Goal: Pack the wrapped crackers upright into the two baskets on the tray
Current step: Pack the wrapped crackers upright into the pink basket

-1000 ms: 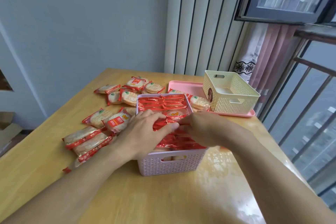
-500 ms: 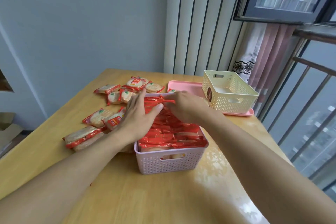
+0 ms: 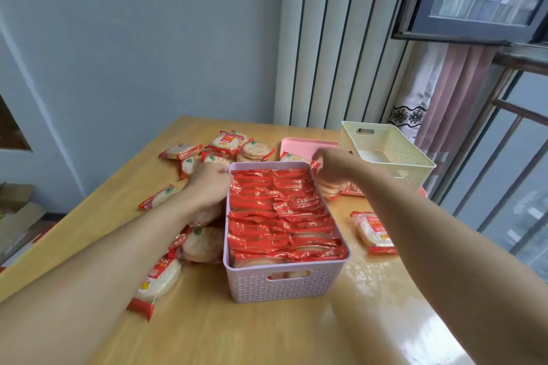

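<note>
A lilac basket (image 3: pixel 284 284) stands mid-table, off the tray, packed full with upright red-wrapped crackers (image 3: pixel 278 210). My left hand (image 3: pixel 209 185) lies outside its far left corner, fingers curled at the rim. At the far right corner my right hand (image 3: pixel 330 167) has its fingers curled over the rim, next to a red wrapper end. The cream basket (image 3: pixel 394 157) stands on the pink tray (image 3: pixel 305 145) at the back right and looks empty. Several loose wrapped crackers (image 3: pixel 228 142) lie left of and behind the lilac basket. One more cracker (image 3: pixel 374 231) lies to its right.
More loose crackers lie under my left forearm (image 3: pixel 160 278) near the table's left side. A cracker (image 3: pixel 329 191) lies at the tray's near edge under my right hand. The wall and a radiator stand behind the table, with a window railing to the right.
Both hands have left the tops of the packed crackers. They slid away from me and apart, out to the lilac basket's two far corners.
</note>
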Demonstrator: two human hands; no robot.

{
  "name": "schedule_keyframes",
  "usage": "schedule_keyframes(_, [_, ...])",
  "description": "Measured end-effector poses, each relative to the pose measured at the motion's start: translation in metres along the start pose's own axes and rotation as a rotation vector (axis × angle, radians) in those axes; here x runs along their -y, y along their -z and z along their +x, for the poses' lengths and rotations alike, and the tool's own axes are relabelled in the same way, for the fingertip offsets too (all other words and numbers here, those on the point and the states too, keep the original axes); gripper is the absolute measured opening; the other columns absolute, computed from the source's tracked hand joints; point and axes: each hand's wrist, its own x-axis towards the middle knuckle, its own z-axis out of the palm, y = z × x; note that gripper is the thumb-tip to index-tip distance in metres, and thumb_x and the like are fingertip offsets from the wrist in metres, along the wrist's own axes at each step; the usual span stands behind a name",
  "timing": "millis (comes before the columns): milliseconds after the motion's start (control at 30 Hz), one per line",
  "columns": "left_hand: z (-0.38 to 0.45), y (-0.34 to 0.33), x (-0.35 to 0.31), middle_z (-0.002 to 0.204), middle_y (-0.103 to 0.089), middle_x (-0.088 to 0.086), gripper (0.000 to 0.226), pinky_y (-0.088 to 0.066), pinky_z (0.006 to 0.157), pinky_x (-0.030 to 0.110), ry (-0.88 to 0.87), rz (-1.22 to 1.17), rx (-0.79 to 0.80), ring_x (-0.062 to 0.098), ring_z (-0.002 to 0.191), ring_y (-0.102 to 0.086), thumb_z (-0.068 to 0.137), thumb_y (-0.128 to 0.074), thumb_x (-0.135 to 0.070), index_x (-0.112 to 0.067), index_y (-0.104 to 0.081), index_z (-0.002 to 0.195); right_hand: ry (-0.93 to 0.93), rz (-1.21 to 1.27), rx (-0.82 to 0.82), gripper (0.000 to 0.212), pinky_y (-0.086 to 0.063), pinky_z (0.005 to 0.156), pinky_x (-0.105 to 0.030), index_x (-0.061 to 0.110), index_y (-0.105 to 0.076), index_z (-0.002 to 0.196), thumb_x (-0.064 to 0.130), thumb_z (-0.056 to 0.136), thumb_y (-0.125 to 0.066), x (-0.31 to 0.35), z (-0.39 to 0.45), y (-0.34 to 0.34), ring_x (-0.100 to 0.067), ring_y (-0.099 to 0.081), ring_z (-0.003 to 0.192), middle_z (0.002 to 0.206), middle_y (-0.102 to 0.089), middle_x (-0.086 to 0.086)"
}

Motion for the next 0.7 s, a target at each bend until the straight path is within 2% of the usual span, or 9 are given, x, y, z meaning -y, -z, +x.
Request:
schedule_keyframes(100, [0.006,0.002,0.000,0.075,-0.058,0.013,0.021,-0.033,0.058,0.029,-0.011,0.106,-0.002,0.022,0.068,-0.052,0.092,-0.045,-0.004,-0.012,-0.058,0.079,-0.054,-0.009,0.217,0.073,-0.053,0.096,-0.037,0.008,-0.035,0.150,0.022,0.089,-0.073,-0.009,0.008,-0.011,-0.031,-0.061,0.117,0.133,-0.060,-0.015])
schedule_keyframes(167, [0.012,0.000,0.000,0.075,-0.063,0.016,0.022,-0.034,0.056,0.030,-0.022,0.126,0.013,0.023,0.066,-0.054,0.092,-0.044,-0.003,-0.008,-0.062,0.079,-0.056,-0.086,0.239,0.083,-0.042,0.106,-0.039,0.007,-0.023,0.156,0.034,0.093,-0.070,-0.013,0.013,-0.017,-0.035,-0.049,0.133,0.149,-0.047,-0.019])
schedule_keyframes(233, [0.017,-0.007,0.003,0.083,-0.071,0.020,0.025,-0.041,0.060,0.034,-0.035,0.084,0.016,0.027,0.070,-0.061,0.093,-0.041,-0.006,-0.009,-0.065,0.085,-0.062,-0.243,0.228,0.081,-0.034,0.113,-0.044,0.009,-0.028,0.155,0.046,0.093,-0.065,-0.018,0.022,-0.021,-0.037,-0.043,0.138,0.151,-0.045,-0.017])
schedule_keyframes(300, [0.016,-0.013,0.005,0.086,-0.073,0.017,0.030,-0.042,0.059,0.033,-0.055,0.076,-0.017,0.029,0.067,-0.064,0.097,-0.038,-0.010,-0.007,-0.066,0.089,-0.047,-0.346,0.202,0.069,-0.043,0.105,-0.044,0.012,-0.052,0.138,0.055,0.086,-0.067,-0.025,0.036,-0.028,-0.033,-0.057,0.119,0.128,-0.063,-0.010])
schedule_keyframes(333, [0.015,-0.015,0.006,0.080,-0.071,0.014,0.031,-0.039,0.055,0.030,-0.071,0.105,-0.034,0.025,0.061,-0.060,0.099,-0.036,-0.011,-0.009,-0.066,0.090,-0.040,-0.307,0.167,0.056,-0.049,0.095,-0.041,0.014,-0.060,0.126,0.051,0.085,-0.068,-0.030,0.043,-0.032,-0.030,-0.062,0.105,0.113,-0.068,-0.006])
schedule_keyframes(433, [0.015,-0.018,0.007,0.067,-0.056,0.002,0.031,-0.029,0.050,0.028,-0.119,0.238,-0.072,0.018,0.054,-0.046,0.102,-0.034,-0.016,-0.018,-0.055,0.079,0.028,-0.187,0.050,0.021,-0.053,0.068,-0.033,0.014,-0.062,0.101,0.033,0.093,-0.059,-0.035,0.041,-0.035,-0.027,-0.065,0.085,0.093,-0.068,-0.004])
schedule_keyframes(533, [0.020,-0.019,0.011,0.081,-0.064,0.005,0.028,-0.035,0.054,0.029,-0.129,0.293,-0.086,0.024,0.067,-0.059,0.100,-0.032,-0.021,-0.018,-0.058,0.091,0.080,-0.161,-0.027,0.025,-0.057,0.069,-0.035,0.018,-0.063,0.102,0.040,0.096,-0.053,-0.028,0.017,-0.021,-0.024,-0.064,0.080,0.093,-0.068,-0.005])
schedule_keyframes(600, [0.021,-0.020,0.012,0.090,-0.068,0.007,0.029,-0.041,0.056,0.032,-0.130,0.324,-0.094,0.028,0.075,-0.064,0.100,-0.031,-0.024,-0.017,-0.059,0.098,0.101,-0.184,-0.030,0.024,-0.056,0.065,-0.034,0.017,-0.065,0.103,0.034,0.096,-0.051,-0.026,0.001,-0.012,-0.023,-0.064,0.077,0.091,-0.068,-0.005])
schedule_keyframes(700, [0.019,-0.021,0.010,0.095,-0.069,0.006,0.030,-0.052,0.063,0.036,-0.132,0.336,-0.103,0.028,0.080,-0.067,0.100,-0.031,-0.026,-0.020,-0.060,0.106,0.077,-0.272,0.138,0.013,-0.049,0.050,-0.026,0.011,-0.064,0.095,0.016,0.089,-0.054,-0.023,-0.024,-0.001,-0.018,-0.063,0.064,0.080,-0.068,-0.005])
